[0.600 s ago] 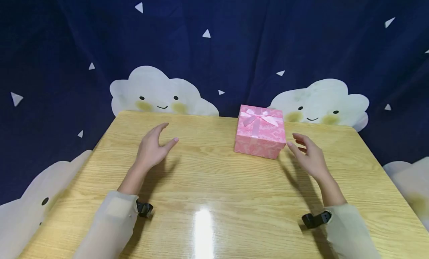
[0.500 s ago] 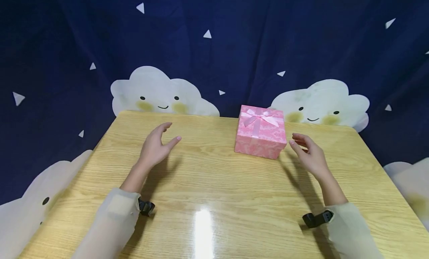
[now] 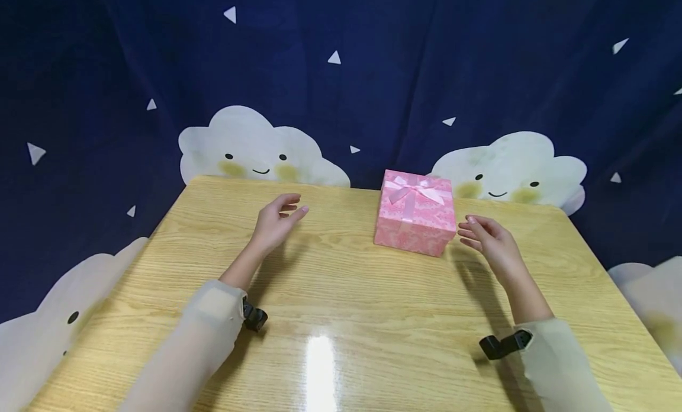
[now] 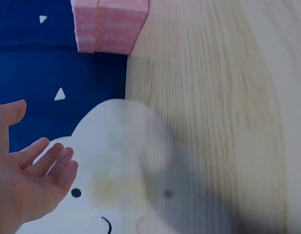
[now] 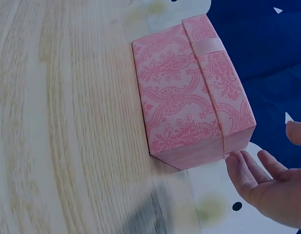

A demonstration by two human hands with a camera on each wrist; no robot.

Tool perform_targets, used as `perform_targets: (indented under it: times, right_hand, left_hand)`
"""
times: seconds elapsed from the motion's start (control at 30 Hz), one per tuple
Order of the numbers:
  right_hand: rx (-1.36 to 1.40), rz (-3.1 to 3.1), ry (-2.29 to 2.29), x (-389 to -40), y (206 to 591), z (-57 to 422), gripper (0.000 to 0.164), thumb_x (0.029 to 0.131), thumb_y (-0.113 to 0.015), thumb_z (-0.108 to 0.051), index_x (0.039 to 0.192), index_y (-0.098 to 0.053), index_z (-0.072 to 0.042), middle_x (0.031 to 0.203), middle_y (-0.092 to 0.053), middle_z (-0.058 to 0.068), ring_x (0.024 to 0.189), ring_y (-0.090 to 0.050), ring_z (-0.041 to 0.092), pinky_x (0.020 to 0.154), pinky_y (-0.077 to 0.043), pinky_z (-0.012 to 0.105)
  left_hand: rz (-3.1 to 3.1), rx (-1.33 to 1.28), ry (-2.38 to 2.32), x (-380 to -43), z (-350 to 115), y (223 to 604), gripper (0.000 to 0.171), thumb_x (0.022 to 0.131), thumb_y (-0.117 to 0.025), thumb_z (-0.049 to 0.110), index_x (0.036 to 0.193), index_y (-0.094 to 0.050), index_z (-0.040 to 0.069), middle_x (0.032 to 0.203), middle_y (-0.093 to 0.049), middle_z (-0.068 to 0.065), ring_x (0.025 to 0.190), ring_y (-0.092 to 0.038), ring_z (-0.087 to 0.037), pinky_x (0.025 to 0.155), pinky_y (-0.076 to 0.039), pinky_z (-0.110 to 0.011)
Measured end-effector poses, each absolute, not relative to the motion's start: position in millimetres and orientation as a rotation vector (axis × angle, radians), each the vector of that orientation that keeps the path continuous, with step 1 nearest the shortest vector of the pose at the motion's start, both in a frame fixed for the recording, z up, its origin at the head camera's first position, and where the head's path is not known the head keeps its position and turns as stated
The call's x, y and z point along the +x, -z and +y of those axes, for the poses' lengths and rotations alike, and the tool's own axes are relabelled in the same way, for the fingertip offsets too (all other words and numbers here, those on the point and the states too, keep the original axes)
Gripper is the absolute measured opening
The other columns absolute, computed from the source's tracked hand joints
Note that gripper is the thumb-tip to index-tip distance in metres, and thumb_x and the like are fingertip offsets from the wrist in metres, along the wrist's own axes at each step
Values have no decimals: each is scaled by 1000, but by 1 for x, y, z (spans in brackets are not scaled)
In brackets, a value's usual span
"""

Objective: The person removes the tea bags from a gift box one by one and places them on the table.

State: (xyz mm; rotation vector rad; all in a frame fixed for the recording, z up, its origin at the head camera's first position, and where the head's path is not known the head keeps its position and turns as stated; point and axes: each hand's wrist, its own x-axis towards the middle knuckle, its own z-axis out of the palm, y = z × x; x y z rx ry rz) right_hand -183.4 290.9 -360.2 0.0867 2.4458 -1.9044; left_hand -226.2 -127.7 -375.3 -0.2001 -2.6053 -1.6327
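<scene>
A pink patterned gift box with a lid and a pale ribbon bow stands near the table's far edge, right of centre. My right hand is just to the right of it, fingers loosely bent, fingertips close by the box's side. The right wrist view shows those fingertips right at the lid's lower edge, holding nothing. My left hand hovers above the table, well left of the box, thumb apart from relaxed fingers. In the left wrist view the same hand is bare, with the box beyond it.
The wooden table has a glare spot near its front. Behind it hangs a dark blue curtain printed with smiling clouds and white triangles. A small black camera is strapped to each wrist.
My left hand has moved right, toward the box, its thumb and fingers drawing nearer each other. My right hand has turned slightly beside the box, more fingers now showing. The box stays put.
</scene>
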Motion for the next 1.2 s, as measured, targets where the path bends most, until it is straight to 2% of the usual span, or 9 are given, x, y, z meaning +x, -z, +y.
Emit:
perform_targets:
  times: [0.27,0.5,0.83,1.2]
  right_hand:
    - [167,2135,2174,-192,359,289,77,99,-51,-32,145,-15,17,91,-68,-14,89,-64,-2,84,-55,13]
    - [268,2072,2195,-196,354,290,72,101,-47,-31,148,-14,13,89,-68,-13,89,-64,0,83,-55,13]
    - [370,2040,2166,-206,351,288,77,98,-50,-39,150,-15,6,86,-67,-14,88,-64,-2,82,-55,13]
    - [355,1975,2198,-209,350,289,80,96,-54,-38,149,-15,8,85,-69,-10,82,-66,-1,80,-56,13]
  left_hand:
    - [-2591,-117,1823,-238,-103,375,46,94,-59,29,134,-53,6,135,-57,-14,125,-54,-30,104,-47,-42]
    - [-2589,-92,1915,-247,-77,374,44,94,-59,28,131,-55,4,128,-61,-16,120,-57,-28,102,-48,-38]
    - [-2525,-94,2170,-255,-43,372,44,96,-56,23,132,-52,-2,133,-57,-19,124,-54,-31,110,-44,-45]
    - [-2474,-82,2290,-261,-15,374,41,96,-56,20,129,-54,-3,134,-55,-21,124,-55,-35,108,-46,-43]
